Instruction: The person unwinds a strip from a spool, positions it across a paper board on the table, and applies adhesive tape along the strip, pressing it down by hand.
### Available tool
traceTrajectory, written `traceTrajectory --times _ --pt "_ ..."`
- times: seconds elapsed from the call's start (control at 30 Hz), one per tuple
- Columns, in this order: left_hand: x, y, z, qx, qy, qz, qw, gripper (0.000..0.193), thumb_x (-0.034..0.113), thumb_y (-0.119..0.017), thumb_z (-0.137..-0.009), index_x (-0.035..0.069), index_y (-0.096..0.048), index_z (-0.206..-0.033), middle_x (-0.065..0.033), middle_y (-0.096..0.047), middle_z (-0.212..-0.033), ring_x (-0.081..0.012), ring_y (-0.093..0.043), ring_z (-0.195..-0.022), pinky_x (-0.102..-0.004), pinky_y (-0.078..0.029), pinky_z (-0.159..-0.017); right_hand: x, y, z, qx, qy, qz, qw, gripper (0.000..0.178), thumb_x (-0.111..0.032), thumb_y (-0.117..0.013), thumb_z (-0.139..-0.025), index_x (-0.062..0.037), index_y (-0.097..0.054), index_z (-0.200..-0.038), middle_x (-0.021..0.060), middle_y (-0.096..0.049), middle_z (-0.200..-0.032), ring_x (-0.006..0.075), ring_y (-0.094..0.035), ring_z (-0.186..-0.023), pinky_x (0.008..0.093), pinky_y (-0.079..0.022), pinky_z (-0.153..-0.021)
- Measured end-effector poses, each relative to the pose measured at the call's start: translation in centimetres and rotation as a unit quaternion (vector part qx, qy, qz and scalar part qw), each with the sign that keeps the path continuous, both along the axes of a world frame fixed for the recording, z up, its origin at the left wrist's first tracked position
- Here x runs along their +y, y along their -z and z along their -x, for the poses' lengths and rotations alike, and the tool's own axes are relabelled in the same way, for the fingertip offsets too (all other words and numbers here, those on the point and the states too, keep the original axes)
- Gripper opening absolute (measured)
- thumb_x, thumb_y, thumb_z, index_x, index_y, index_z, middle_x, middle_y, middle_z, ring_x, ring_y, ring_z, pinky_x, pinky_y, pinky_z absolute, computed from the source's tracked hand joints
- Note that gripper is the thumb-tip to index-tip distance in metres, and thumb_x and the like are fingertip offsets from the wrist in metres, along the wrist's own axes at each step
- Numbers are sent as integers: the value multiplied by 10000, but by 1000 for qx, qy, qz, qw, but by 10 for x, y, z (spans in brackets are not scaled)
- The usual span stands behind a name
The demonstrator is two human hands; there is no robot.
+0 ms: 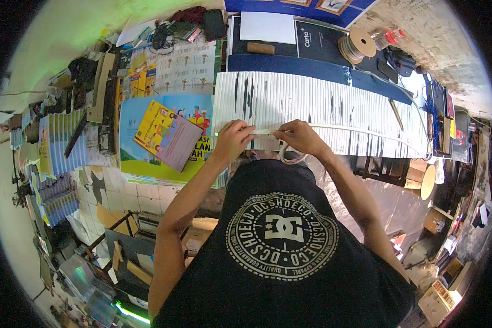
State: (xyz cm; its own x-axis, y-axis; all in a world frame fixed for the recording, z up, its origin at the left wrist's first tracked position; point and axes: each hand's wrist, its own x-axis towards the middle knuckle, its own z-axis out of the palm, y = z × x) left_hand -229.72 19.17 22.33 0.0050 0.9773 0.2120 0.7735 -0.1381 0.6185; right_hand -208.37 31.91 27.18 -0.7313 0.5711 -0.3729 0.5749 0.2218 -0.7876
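Note:
A long row of white book blocks [311, 98] lies packed side by side, with their narrow edges up. Over its near edge, my left hand [233, 143] pinches the end of a narrow white ribbon [361, 129]. A short stretch of it runs to my right hand [299, 136], whose thumb and fingers are closed on the ribbon. From there the ribbon trails right across the blocks and curves up toward a spool [361, 44] at the back. Below my right palm hangs a pale loop [294, 158]; whether it is a scissors handle or ribbon I cannot tell.
Left of the row lie a yellow and a grey-mauve booklet [177, 142] on colourful printed sheets [134, 156]. A pen-like tool [396, 113] rests on the blocks at right. Behind stand a wooden block [261, 48] and a plastic bottle [389, 38]. Booklet stacks [65, 142] fill the far left.

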Motion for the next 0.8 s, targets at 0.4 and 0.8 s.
traceTrajectory --times 0.4,0.8 --pt "-10 3 -4 -37 -54 -8 998 307 187 -739 -809 44 -697 -1077 -81 -549 -924 -240 -583 -807 -346 -498 -706 9 19 10 -47 -17 -16 999 308 -330 -656 -873 -42 -743 -937 199 -706 -854 350 -696 -792 423 -547 -750" --pt "-16 -3 -8 17 -60 16 998 322 168 -696 -849 52 -674 -1148 -108 -514 -961 -268 -587 -865 -379 -508 -761 11 32 14 -47 -13 -9 999 307 -314 -666 -860 -26 -740 -935 205 -707 -841 361 -698 -780 423 -549 -753"
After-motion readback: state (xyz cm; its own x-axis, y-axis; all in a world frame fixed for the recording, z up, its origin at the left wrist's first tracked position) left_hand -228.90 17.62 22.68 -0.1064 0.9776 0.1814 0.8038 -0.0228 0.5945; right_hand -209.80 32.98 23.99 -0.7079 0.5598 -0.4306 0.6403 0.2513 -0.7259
